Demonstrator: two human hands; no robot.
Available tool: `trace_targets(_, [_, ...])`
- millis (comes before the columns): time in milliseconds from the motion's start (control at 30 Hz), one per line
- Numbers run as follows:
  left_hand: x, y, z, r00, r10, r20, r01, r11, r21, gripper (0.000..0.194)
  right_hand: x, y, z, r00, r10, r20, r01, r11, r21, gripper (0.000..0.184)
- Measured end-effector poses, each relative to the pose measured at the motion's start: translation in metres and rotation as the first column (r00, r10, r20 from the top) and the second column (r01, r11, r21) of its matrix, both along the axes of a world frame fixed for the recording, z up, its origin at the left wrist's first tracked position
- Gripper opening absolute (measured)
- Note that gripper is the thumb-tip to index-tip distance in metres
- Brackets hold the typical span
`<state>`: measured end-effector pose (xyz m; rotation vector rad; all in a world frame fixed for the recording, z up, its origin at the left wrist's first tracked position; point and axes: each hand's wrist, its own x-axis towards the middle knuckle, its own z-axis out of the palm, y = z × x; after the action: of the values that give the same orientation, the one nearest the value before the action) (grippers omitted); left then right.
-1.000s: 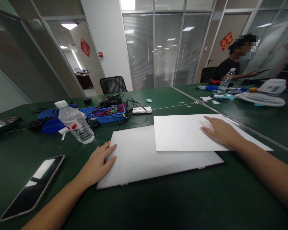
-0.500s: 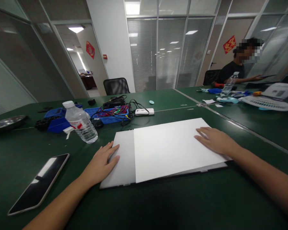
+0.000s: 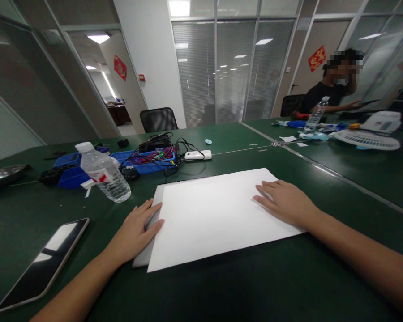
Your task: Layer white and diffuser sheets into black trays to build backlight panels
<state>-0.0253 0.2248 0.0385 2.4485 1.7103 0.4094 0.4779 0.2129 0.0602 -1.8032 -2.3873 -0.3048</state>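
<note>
A white sheet (image 3: 211, 219) lies on top of a flat white panel (image 3: 150, 239) on the green table (image 3: 221, 295). Only a strip of the panel shows at the sheet's left edge. My right hand (image 3: 285, 202) rests flat on the sheet's right part, fingers stretched out. At the panel's left edge my left hand (image 3: 136, 230) lies flat with its fingers extended, their tips touching the panel.
A phone (image 3: 43, 264) lies at the near left. A water bottle (image 3: 102, 172), blue trays with wires (image 3: 147, 158) and a white device (image 3: 198, 155) sit behind. A person (image 3: 332, 89) sits at the far right table beside a bottle (image 3: 315, 115) and a white fan (image 3: 367, 139).
My right hand has slid the white sheet leftward and toward me over the panel until it covers nearly all of it. My left hand has stayed at the panel's left edge.
</note>
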Motion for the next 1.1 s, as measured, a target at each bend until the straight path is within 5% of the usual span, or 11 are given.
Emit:
trace_targets(300, [-0.003,0.004,-0.003,0.999,0.001,0.036,-0.001,1.0,0.007,0.075,-0.008,-0.003,0.009,0.99,0.119,-0.081,-0.12,0.993,-0.009,0.065])
trace_targets(767, [-0.005,0.006,-0.007,0.999,0.007,0.051,-0.008,1.0,0.021,0.072,-0.006,0.001,0.005,0.982,0.103,-0.159,-0.105,0.994,-0.004,0.066])
trace_targets(1100, [-0.004,0.007,-0.006,0.997,0.04,0.063,-0.04,0.999,0.001,0.067,0.036,0.019,-0.002,0.974,-0.141,-0.175,0.148,0.989,0.028,0.07])
